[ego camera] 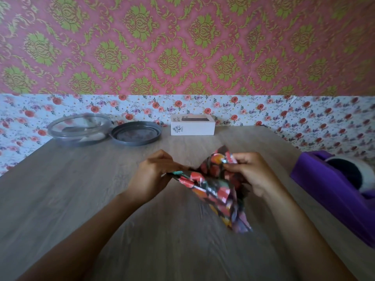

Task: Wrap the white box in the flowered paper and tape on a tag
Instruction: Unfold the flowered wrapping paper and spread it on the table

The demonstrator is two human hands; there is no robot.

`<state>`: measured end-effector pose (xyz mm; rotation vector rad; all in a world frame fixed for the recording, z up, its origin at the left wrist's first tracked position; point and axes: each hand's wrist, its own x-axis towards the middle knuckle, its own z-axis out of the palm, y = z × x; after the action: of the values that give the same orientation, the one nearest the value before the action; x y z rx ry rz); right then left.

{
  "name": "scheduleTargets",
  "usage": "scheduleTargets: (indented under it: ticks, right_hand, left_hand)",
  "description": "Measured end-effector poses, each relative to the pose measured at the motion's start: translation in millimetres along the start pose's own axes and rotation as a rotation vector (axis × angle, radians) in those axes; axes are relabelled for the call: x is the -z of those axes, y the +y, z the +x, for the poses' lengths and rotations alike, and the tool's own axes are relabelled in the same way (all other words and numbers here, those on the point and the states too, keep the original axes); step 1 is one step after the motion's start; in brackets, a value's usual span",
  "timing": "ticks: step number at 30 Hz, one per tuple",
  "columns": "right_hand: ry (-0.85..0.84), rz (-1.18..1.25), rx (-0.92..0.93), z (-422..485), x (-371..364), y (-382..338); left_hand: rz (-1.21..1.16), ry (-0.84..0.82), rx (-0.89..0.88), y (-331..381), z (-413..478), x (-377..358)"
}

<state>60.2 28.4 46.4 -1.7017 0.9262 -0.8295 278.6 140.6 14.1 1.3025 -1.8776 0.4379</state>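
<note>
over the worktop's [81, 189] middle, the crumpled paper [213, 189] is held between both hands: the left grip [151, 175] pinches its left edge, and the right grip [251, 173] curls round its top. the box [192, 125] stands at the far edge, well apart, with a grey lid [136, 133] and a clear bowl [79, 129] to its left. a purple tape dispenser [334, 185] sits on the right.

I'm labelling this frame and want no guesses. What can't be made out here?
Head view only:
flowered paper: motion-blurred and bunched between the left hand and right hand; shape unclear.
purple tape dispenser: cut off by the right edge.
clear container: contents blurred behind its wall.
white box: print too small to read.
</note>
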Motion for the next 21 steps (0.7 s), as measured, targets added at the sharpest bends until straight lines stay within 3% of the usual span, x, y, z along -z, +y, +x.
scheduleTargets:
  ticks: [4,7,9,12,13,15,18,21]
  right_hand:
    - [0.076,0.193,-0.126,4.1,32.8,5.3]
    - [0.086,0.262,-0.158,3.2,45.1,8.8]
    - [0.129,0.294,-0.110,-0.4,46.5,12.3]
    - [0.197,0.276,-0.009,-8.9,38.4,19.1]
    - [0.192,0.285,0.018,-13.3,34.3,19.7]
    - [0.107,0.248,0.054,-23.2,27.3,17.8]
    - [-0.140,0.090,0.027,-39.6,22.2,8.9]
    - [-0.122,0.001,0.015,-44.7,18.9,9.3]
  left_hand:
    - [-0.074,0.159,0.039,-5.2,-2.0,-0.6]
    - [-0.184,0.173,0.114,-3.4,-4.7,-9.1]
    - [-0.371,0.136,0.370,1.7,-5.5,-15.9]
    - [-1.104,0.111,1.045,28.7,1.3,-16.6]
    - [-1.283,0.044,1.192,38.2,5.2,-16.4]
    - [-1.352,-0.167,1.246,52.9,9.5,-20.6]
    - [-1.126,-0.122,1.086,61.9,10.6,-28.6]
    - [-0.935,-0.122,0.917,68.0,8.6,-29.8]
